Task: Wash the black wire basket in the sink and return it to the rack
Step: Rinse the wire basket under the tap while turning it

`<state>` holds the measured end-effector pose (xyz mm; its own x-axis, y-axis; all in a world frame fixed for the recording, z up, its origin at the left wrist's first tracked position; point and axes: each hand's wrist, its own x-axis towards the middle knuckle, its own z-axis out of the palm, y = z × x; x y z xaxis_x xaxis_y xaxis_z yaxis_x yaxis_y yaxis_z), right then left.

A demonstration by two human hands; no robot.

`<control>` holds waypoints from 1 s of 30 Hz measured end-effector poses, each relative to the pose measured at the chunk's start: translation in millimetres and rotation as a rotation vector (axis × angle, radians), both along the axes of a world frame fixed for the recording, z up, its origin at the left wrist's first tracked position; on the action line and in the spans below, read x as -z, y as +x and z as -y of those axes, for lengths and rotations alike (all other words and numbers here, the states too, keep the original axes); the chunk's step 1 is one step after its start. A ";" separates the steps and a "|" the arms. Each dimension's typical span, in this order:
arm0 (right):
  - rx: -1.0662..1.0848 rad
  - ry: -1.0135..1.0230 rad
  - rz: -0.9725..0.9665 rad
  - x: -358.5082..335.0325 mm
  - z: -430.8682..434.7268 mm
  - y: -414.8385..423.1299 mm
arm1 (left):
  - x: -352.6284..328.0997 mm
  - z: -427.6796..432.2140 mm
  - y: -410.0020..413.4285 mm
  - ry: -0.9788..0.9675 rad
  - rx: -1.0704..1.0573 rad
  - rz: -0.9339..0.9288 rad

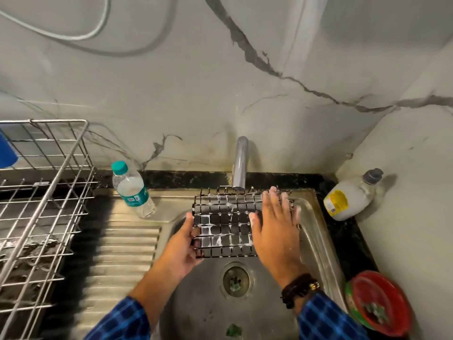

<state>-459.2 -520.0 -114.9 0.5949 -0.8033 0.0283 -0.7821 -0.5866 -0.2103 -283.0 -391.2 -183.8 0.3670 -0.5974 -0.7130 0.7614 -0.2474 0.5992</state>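
The black wire basket [224, 225] is held over the steel sink [316, 231], just under the grey tap [240, 163]. White soap foam clings to its wires. My left hand [182, 244] grips the basket's left edge, fingers curled round the wires. My right hand [274, 231] lies flat on the basket's right part with its fingers straight and spread; they look blurred. The metal dish rack [44, 204] stands at the left on the counter.
A water bottle [132, 190] with a teal cap stands behind the ribbed drainboard [122, 253]. A white soap dispenser [350, 195] lies in the right corner. A red dish [380, 305] sits by the sink's right edge. The drain [235, 282] lies below the basket.
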 end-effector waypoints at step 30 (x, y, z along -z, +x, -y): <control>-0.027 0.047 -0.035 29.2 8.5 6.9 | -1.5 1.0 -19.4 -0.054 -0.036 0.026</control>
